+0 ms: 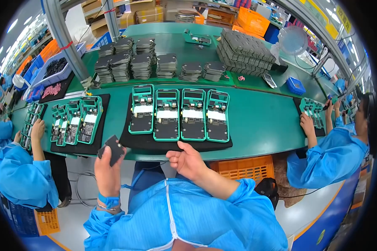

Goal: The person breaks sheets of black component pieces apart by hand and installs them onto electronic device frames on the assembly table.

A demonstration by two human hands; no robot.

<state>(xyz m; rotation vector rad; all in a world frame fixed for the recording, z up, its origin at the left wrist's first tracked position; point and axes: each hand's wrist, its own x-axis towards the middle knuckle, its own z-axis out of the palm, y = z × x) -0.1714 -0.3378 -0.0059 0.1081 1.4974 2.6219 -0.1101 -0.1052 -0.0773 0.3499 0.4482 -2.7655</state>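
Note:
My left hand [106,167] grips a thin dark plate [112,150] with small holes, held tilted near the table's front edge, left of the middle mat. Thumb and fingers pinch it; whether several plates are stacked there I cannot tell. My right hand [188,162] hovers at the mat's front edge, palm partly up, index finger stretched and the others loosely curled, nothing in it. Beyond it, several green-framed device housings [167,115] lie side by side on the black mat [178,145]. Each shows a white strip across the middle and dark parts below it.
Stacks of dark plates [166,66] stand along the back, beside a large grey pile [247,52]. Further housings [89,119] lie on a mat to the left. Co-workers sit at left [23,175] and right [331,154]. An orange crate [245,168] is below the table edge.

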